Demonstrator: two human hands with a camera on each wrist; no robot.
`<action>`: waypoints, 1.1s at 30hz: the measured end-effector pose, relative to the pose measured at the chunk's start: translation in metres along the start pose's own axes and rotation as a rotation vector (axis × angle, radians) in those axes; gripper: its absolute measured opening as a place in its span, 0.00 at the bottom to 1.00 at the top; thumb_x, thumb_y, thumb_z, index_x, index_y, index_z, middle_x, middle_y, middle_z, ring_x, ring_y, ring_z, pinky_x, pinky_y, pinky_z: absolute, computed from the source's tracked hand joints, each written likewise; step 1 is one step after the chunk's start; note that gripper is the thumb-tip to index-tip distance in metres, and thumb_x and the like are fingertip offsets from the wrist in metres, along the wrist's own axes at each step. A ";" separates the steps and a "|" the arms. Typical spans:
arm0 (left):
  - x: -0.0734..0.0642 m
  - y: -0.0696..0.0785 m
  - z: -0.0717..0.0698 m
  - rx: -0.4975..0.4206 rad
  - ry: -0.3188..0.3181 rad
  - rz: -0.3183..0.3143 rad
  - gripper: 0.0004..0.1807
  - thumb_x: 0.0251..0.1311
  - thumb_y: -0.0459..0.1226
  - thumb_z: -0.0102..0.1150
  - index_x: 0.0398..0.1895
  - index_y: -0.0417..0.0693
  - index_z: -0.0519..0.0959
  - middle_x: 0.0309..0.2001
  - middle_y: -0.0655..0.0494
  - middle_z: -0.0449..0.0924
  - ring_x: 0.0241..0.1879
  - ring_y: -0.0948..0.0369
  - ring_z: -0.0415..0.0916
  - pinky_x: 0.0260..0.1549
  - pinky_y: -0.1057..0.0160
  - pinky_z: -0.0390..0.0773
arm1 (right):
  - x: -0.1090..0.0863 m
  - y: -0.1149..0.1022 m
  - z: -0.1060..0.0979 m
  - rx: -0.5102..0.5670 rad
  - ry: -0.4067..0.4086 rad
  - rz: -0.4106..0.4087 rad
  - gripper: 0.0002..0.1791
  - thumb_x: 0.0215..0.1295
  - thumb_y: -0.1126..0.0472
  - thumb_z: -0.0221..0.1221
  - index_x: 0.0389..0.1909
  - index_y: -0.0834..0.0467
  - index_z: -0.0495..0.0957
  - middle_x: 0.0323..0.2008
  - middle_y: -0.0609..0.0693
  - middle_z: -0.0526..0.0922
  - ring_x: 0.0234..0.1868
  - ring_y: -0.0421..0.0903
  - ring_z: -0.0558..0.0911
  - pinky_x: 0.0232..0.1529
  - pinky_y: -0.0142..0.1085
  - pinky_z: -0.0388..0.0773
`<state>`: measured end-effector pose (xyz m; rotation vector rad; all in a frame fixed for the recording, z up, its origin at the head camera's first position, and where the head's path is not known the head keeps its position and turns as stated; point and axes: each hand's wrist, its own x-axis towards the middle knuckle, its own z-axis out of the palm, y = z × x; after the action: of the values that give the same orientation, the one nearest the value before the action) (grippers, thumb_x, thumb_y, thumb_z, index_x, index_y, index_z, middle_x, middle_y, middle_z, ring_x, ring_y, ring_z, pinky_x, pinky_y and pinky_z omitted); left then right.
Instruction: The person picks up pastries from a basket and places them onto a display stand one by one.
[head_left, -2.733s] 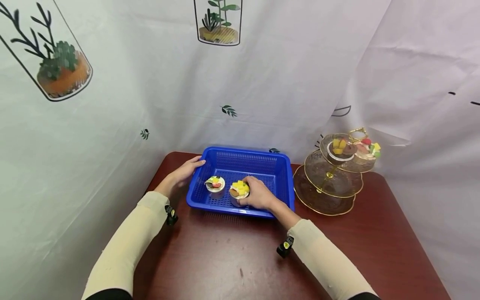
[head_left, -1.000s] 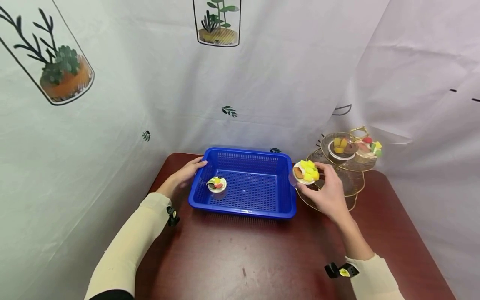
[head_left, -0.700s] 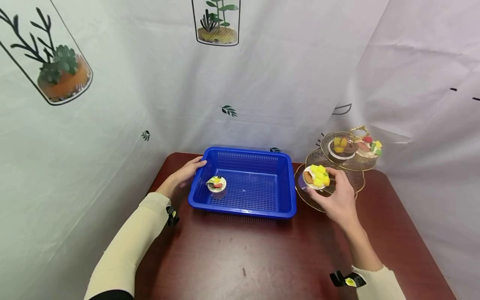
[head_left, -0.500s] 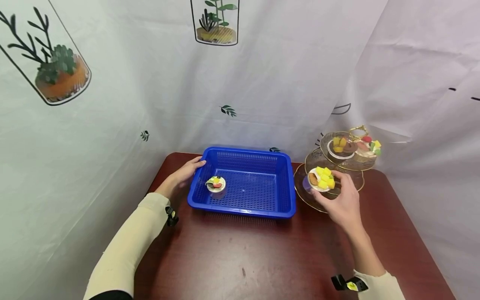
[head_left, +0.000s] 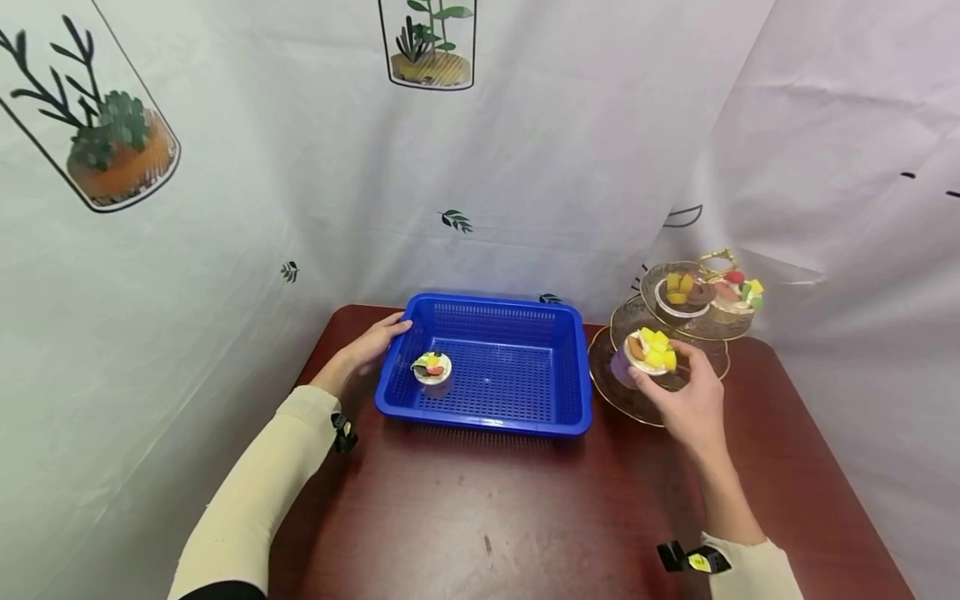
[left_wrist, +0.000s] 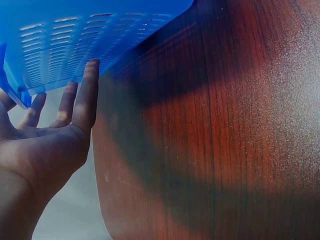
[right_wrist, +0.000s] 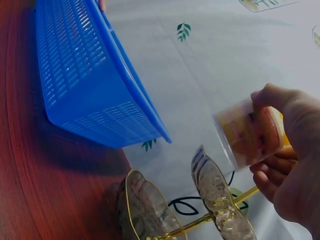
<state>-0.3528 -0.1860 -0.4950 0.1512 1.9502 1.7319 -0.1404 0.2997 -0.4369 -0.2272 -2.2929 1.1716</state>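
My right hand [head_left: 695,402] holds a clear dessert cup [head_left: 649,352] topped with cream and yellow fruit cubes, in front of the three-tier stand [head_left: 628,406]. In the right wrist view, the thumb and fingers grip the sides of the tilted cup [right_wrist: 245,135], which is raised above the stand's lower tiers. At the left end of a blue plastic basket [head_left: 487,423], my left hand [head_left: 369,344] grips the rim. The left wrist view shows its fingers against the slotted outer wall. A second dessert cup [head_left: 432,369], with mixed fruit on cream, stands inside the basket at the left.
The stand's top tier carries a dessert cup with orange cubes [head_left: 681,296] and another with red, yellow and green fruit [head_left: 735,296]. A gold handle [head_left: 717,260] rises from that tier. Behind the red-brown table [head_left: 480,517] hangs a white printed cloth [head_left: 570,167].
My right hand has lifted the yellow-topped dessert cup from the basket and carried it right to the stand. Over the last half second it rises slightly. The left hand stays on the basket.
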 end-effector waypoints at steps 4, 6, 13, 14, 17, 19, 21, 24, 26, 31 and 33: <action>0.000 -0.001 0.000 0.001 0.001 0.004 0.33 0.86 0.48 0.43 0.86 0.49 0.51 0.74 0.33 0.66 0.68 0.39 0.72 0.58 0.44 0.82 | 0.002 0.000 0.001 0.023 0.006 0.053 0.39 0.57 0.57 0.79 0.67 0.66 0.75 0.62 0.63 0.81 0.55 0.60 0.83 0.52 0.28 0.73; 0.000 -0.001 0.000 0.003 -0.001 0.005 0.34 0.86 0.48 0.43 0.86 0.49 0.51 0.75 0.33 0.66 0.68 0.39 0.72 0.58 0.44 0.82 | 0.003 -0.001 0.002 0.019 0.012 0.073 0.39 0.58 0.56 0.79 0.68 0.66 0.75 0.62 0.63 0.81 0.53 0.61 0.84 0.50 0.25 0.73; 0.001 -0.002 -0.001 0.014 0.007 0.010 0.33 0.86 0.48 0.43 0.86 0.49 0.51 0.75 0.33 0.66 0.68 0.39 0.72 0.59 0.43 0.81 | 0.013 0.002 0.004 -0.021 0.031 0.110 0.37 0.59 0.53 0.78 0.65 0.65 0.78 0.56 0.64 0.85 0.51 0.57 0.84 0.45 0.21 0.70; 0.001 -0.002 -0.001 0.017 0.007 0.011 0.33 0.86 0.48 0.43 0.86 0.50 0.51 0.75 0.33 0.66 0.68 0.38 0.72 0.59 0.42 0.81 | 0.015 0.003 0.004 -0.027 0.033 0.111 0.36 0.59 0.53 0.78 0.64 0.66 0.78 0.55 0.64 0.85 0.51 0.57 0.84 0.45 0.20 0.70; 0.001 -0.002 -0.001 0.022 0.005 0.013 0.33 0.86 0.48 0.42 0.86 0.50 0.51 0.75 0.33 0.67 0.69 0.38 0.72 0.60 0.40 0.80 | 0.020 0.006 0.005 -0.041 0.033 0.109 0.36 0.60 0.52 0.78 0.64 0.66 0.78 0.54 0.65 0.85 0.52 0.57 0.84 0.46 0.23 0.71; 0.000 -0.002 -0.001 0.018 0.001 0.013 0.33 0.86 0.48 0.42 0.86 0.49 0.51 0.75 0.33 0.66 0.69 0.37 0.71 0.61 0.39 0.79 | 0.024 0.007 0.006 -0.032 0.030 0.107 0.36 0.60 0.52 0.78 0.64 0.66 0.78 0.54 0.66 0.85 0.54 0.58 0.84 0.51 0.31 0.75; 0.000 -0.002 -0.001 0.019 0.001 0.014 0.33 0.86 0.48 0.42 0.86 0.49 0.51 0.75 0.33 0.66 0.69 0.37 0.71 0.61 0.39 0.79 | 0.027 0.007 0.008 -0.023 0.029 0.111 0.37 0.59 0.52 0.78 0.65 0.66 0.78 0.56 0.66 0.84 0.57 0.59 0.81 0.57 0.41 0.76; -0.001 -0.002 0.000 0.019 0.003 0.015 0.33 0.86 0.48 0.42 0.86 0.49 0.50 0.75 0.33 0.66 0.69 0.38 0.72 0.60 0.40 0.79 | 0.029 0.008 0.010 -0.008 0.030 0.133 0.39 0.59 0.51 0.78 0.65 0.67 0.77 0.57 0.67 0.83 0.60 0.60 0.79 0.63 0.53 0.72; -0.002 -0.001 0.000 0.020 0.008 0.014 0.33 0.86 0.49 0.42 0.86 0.50 0.51 0.74 0.33 0.67 0.68 0.38 0.72 0.59 0.41 0.80 | 0.031 0.008 0.012 -0.009 0.032 0.151 0.40 0.59 0.50 0.78 0.65 0.68 0.76 0.57 0.67 0.83 0.61 0.61 0.78 0.64 0.54 0.70; -0.002 -0.001 0.001 0.027 0.002 0.020 0.34 0.85 0.49 0.43 0.86 0.50 0.51 0.75 0.33 0.67 0.69 0.36 0.71 0.60 0.41 0.80 | 0.035 0.009 0.015 -0.032 0.042 0.182 0.40 0.59 0.50 0.78 0.66 0.67 0.76 0.58 0.69 0.82 0.63 0.64 0.77 0.65 0.56 0.70; -0.002 -0.001 0.001 0.033 0.002 0.020 0.34 0.85 0.49 0.42 0.86 0.50 0.50 0.75 0.33 0.66 0.70 0.36 0.70 0.62 0.40 0.78 | 0.037 0.010 0.016 -0.050 0.044 0.199 0.41 0.59 0.49 0.78 0.67 0.66 0.76 0.59 0.69 0.82 0.64 0.66 0.76 0.65 0.59 0.69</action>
<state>-0.3505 -0.1865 -0.4956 0.1818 1.9860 1.7134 -0.1808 0.3088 -0.4373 -0.5048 -2.3037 1.1933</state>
